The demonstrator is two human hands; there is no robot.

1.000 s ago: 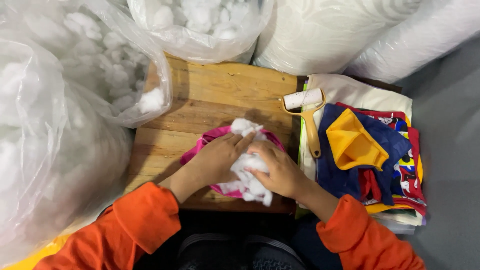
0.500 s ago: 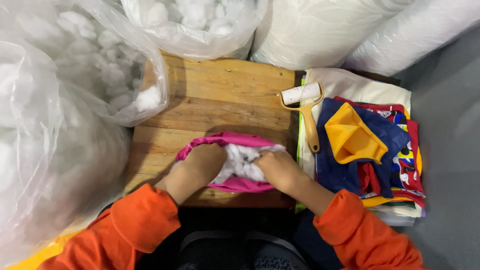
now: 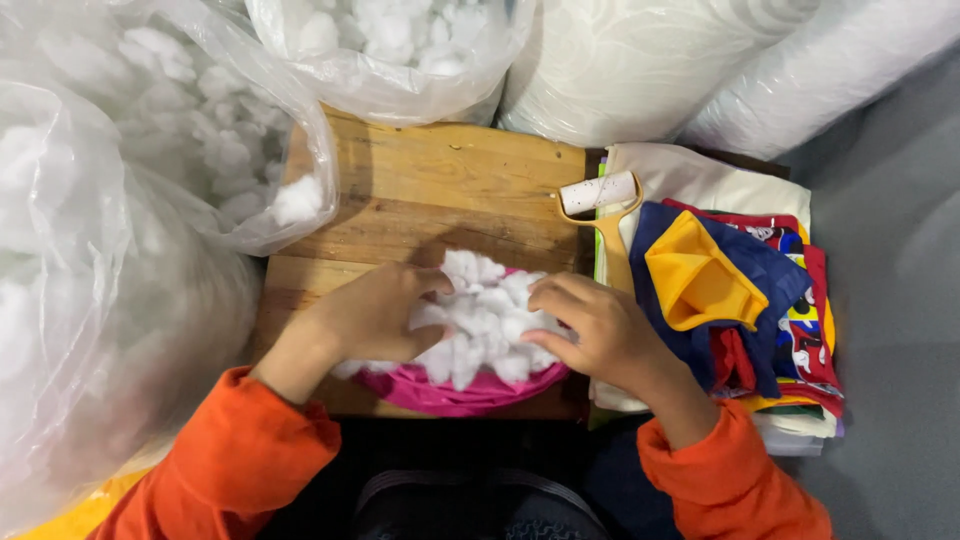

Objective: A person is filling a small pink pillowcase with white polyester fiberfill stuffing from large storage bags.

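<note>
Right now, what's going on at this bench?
A person in orange sleeves presses a clump of white fluffy stuffing into a pink fabric piece on the wooden tabletop. The left hand and right hand both rest on the stuffing. Clear plastic bags of the same white filling sit to the left; a lint roller and a stack of colourful folded fabric lie to the right.

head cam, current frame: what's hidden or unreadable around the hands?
- Pink fabric piece: mostly covered by the white stuffing, so its shape is unclear.
- Left hand and right hand: some fingertips are buried in the stuffing, so the grip is unclear.
- Lint roller: handle end lost against the stacked fabrics.
- Plastic bags of filling: cut off by the top and left edges.
</note>
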